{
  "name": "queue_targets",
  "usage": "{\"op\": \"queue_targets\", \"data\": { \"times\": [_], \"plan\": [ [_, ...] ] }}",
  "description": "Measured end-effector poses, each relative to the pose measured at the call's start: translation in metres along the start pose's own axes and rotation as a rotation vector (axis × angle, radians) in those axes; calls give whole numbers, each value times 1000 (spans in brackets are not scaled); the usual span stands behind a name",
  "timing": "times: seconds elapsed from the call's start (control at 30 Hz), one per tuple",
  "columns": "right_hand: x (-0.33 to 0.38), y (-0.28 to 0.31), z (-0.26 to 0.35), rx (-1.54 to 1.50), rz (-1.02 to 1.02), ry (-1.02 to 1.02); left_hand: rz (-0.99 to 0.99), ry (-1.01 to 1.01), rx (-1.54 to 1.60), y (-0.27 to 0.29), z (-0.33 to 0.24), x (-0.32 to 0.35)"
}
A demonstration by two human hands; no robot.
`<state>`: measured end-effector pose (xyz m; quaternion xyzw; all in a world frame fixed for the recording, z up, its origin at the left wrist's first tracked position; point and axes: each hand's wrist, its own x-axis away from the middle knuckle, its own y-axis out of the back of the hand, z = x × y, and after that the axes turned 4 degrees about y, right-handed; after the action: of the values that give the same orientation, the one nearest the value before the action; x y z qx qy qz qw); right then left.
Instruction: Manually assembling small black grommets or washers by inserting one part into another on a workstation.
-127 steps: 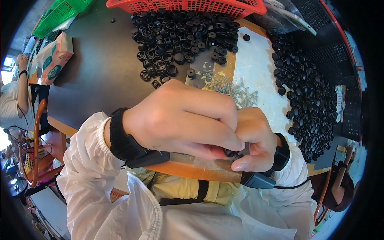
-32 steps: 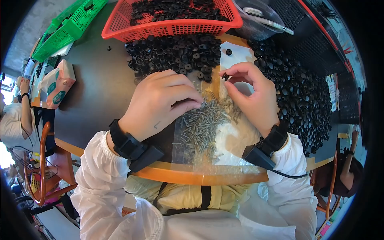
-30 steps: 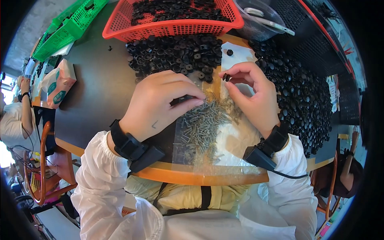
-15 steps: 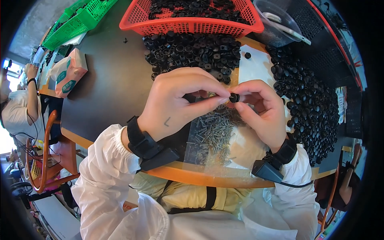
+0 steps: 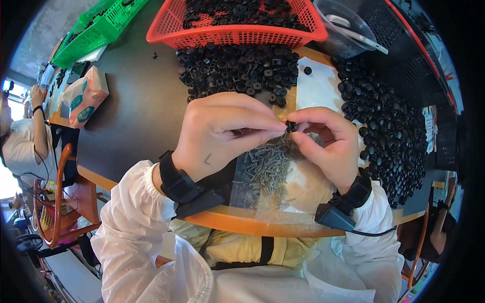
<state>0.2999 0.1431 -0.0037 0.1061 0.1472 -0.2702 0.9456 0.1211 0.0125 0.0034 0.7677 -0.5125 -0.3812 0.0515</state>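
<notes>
— While both hands are meeting above the table edge, what am I looking at between them?

— I'm seeing the left hand (image 5: 222,136) and the right hand (image 5: 328,144) coming together fingertip to fingertip. A small black ring part (image 5: 291,126) is sitting right at that meeting point, pinched by the right hand's thumb and forefinger. The left hand's fingers are pressed together on something thin at the same spot; it may be a screw, but I can't tell from here.

— Which hand is nearer the part, and how is it lying?

— The right one is gripping it, so it's the nearer; the left fingertips are touching it from the other side. Whatever long axis there is seems to be running from hand to hand, left to right, though it's too small to be sure.

— And round about?

— Just below the fingertips, toward the body, a heap of small metal screws (image 5: 268,164) is lying on a clear plastic sheet (image 5: 283,202). Beyond the hands, a pile of black ring parts (image 5: 237,70) is spreading in front of a red basket (image 5: 237,35) holding more of them. Another spread of black parts (image 5: 389,131) is lying just outside the right hand. A tissue pack (image 5: 83,96) is sitting well off to the left hand's outer side.
</notes>
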Motion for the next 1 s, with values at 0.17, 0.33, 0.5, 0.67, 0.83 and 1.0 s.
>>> {"op": "queue_targets", "data": {
  "times": [0.17, 0.33, 0.5, 0.67, 0.83, 1.0],
  "plan": [
    [0, 1, 0, 43, 37, -24, 19, 79, 56, -2, 0, 1],
    [-1, 0, 3, 70, 49, -20, 8, 172, -10, -1, -8, 1],
    [0, 4, 4, -19, -80, -152, 58, -60, -429, 22, -8, -14],
    [-3, -1, 3, -173, -147, -144, 216, -178, -624, 42, 8, -16],
    [-2, 1, -3, -115, -29, -134, 242, -185, -619, 32, 20, -12],
    [-1, 3, -1, -58, -16, -116, 233, -149, -664, 37, 15, -16]
  ]
}}
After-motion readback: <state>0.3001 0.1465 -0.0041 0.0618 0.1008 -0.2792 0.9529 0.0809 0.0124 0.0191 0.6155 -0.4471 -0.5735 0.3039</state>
